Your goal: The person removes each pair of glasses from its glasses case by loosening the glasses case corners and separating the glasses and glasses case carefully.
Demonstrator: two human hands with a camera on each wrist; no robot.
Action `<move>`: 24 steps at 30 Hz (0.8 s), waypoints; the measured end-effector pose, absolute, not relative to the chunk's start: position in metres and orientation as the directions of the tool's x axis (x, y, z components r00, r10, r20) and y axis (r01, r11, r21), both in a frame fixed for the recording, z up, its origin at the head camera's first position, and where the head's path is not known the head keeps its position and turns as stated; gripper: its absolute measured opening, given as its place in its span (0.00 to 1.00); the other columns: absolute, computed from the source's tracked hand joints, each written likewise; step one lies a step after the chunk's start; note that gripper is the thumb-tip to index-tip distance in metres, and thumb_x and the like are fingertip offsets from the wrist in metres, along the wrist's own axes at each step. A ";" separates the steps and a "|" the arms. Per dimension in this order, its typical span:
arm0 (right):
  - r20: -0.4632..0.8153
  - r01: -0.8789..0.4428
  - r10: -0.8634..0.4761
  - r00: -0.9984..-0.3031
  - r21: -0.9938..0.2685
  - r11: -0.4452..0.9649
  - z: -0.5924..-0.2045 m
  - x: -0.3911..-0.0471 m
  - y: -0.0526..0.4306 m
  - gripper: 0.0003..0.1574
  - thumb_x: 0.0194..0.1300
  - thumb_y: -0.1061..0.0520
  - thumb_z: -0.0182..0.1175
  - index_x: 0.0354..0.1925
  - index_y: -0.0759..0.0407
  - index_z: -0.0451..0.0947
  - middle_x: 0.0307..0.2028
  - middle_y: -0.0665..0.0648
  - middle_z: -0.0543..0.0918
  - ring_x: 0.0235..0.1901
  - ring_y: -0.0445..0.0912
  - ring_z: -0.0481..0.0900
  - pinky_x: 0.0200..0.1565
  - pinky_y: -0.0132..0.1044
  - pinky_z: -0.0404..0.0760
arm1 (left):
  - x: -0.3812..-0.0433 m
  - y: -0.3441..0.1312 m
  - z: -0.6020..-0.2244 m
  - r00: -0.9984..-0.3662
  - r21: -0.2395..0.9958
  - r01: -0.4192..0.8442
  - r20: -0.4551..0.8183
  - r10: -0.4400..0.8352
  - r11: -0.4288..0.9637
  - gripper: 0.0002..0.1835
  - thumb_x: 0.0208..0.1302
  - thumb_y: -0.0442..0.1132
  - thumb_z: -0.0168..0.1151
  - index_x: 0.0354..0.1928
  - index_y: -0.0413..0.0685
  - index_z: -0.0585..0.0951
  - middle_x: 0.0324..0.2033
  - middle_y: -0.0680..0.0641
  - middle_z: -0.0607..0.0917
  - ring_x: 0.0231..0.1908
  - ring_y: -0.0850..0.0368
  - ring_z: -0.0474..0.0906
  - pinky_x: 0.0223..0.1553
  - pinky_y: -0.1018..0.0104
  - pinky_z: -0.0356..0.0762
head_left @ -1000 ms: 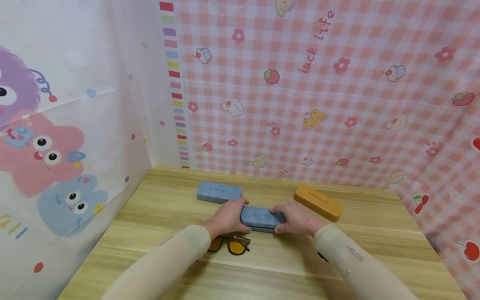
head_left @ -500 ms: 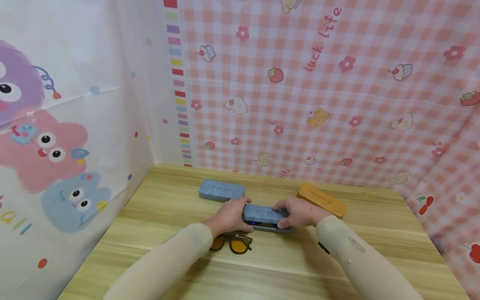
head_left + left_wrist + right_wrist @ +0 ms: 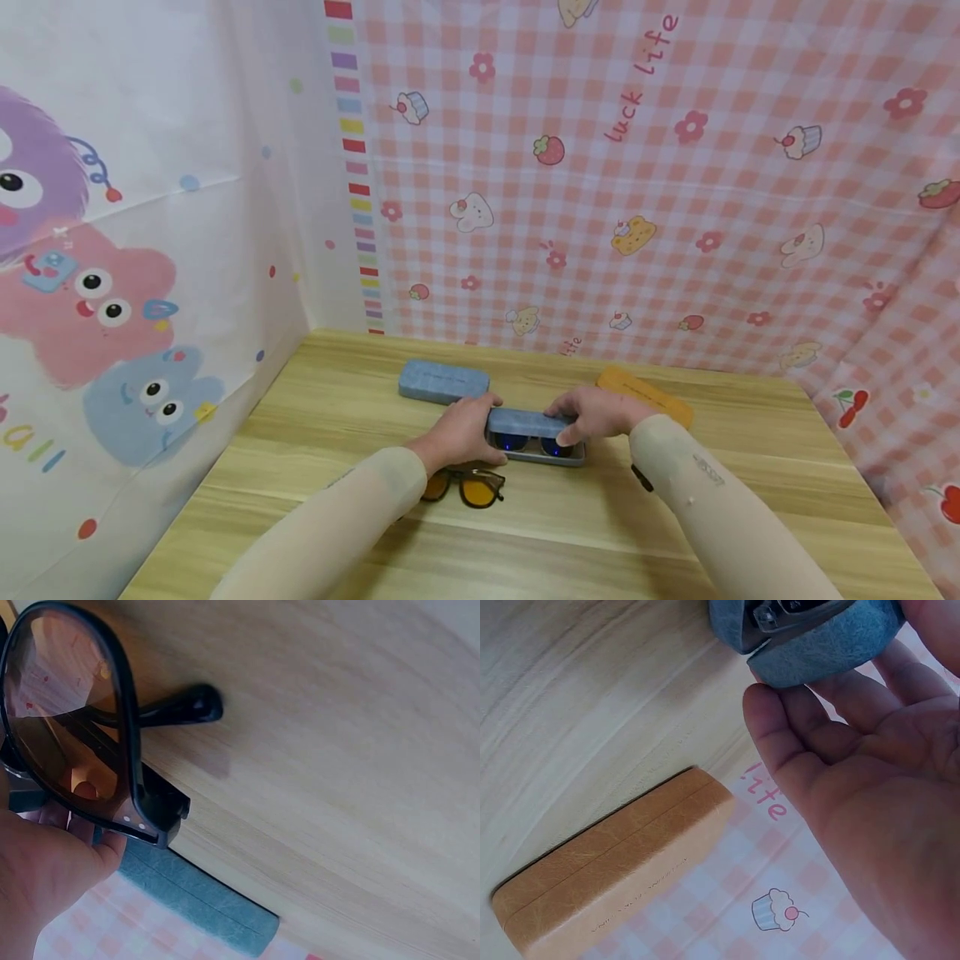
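Note:
A blue glasses case (image 3: 528,422) lies between both hands in the head view, its lid partly raised. Inside it sits a pair of sunglasses (image 3: 512,442) with dark blue lenses. My left hand (image 3: 461,432) holds the case by its left end. With thumb and fingers, my right hand (image 3: 597,413) pinches the lid at the right end; in the right wrist view the fingers press under the lid (image 3: 825,652). Orange-tinted glasses (image 3: 478,489) rest on the table just in front of the left wrist, partly hidden by it, and loom large in the left wrist view.
A second blue case (image 3: 442,381) is closed behind the left hand. An orange case (image 3: 647,395) stands behind the right hand, partly covered by it. The wooden table (image 3: 315,500) meets a pink checked cloth (image 3: 675,192) at the back.
The blue case's lid has gone from nearly closed to tilted up, raised by the right hand, and the sunglasses inside have come into view. The left hand keeps its hold.

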State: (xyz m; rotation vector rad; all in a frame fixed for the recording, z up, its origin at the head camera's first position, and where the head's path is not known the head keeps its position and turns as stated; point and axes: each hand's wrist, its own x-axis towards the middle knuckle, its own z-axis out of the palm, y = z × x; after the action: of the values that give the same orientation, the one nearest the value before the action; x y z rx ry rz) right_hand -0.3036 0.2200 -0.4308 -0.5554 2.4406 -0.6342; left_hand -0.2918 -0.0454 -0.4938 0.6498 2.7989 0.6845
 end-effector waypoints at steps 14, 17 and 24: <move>-0.436 -0.284 -0.540 -0.720 -0.524 0.803 -0.422 -0.307 0.216 0.32 0.75 0.56 0.68 0.72 0.64 0.77 0.67 0.63 0.84 0.65 0.54 0.81 0.69 0.56 0.80 | -0.290 -0.044 -0.491 -0.887 0.481 0.371 -0.069 0.456 0.794 0.50 0.53 0.54 0.86 0.76 0.49 0.72 0.66 0.42 0.83 0.65 0.42 0.80 0.65 0.47 0.82; -0.434 -0.301 -0.548 -0.716 -0.517 0.802 -0.422 -0.307 0.216 0.30 0.76 0.56 0.66 0.71 0.63 0.77 0.64 0.61 0.85 0.61 0.50 0.83 0.67 0.54 0.81 | -0.289 -0.044 -0.491 -0.889 0.486 0.368 -0.065 0.453 0.793 0.51 0.52 0.54 0.87 0.75 0.49 0.72 0.66 0.42 0.83 0.65 0.41 0.80 0.65 0.46 0.82; -0.427 -0.313 -0.543 -0.723 -0.498 0.809 -0.423 -0.305 0.216 0.28 0.78 0.55 0.64 0.71 0.60 0.78 0.60 0.57 0.87 0.54 0.45 0.83 0.64 0.52 0.82 | -0.290 -0.044 -0.493 -0.892 0.483 0.367 -0.062 0.449 0.795 0.51 0.52 0.54 0.87 0.76 0.49 0.72 0.65 0.41 0.83 0.65 0.40 0.80 0.66 0.45 0.82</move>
State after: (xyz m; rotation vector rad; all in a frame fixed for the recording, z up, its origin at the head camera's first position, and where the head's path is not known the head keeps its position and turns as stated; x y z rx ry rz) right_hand -0.3054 0.2164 -0.4227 -0.6303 2.4215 -0.5339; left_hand -0.2899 -0.0441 -0.4925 0.6435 2.8104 0.7041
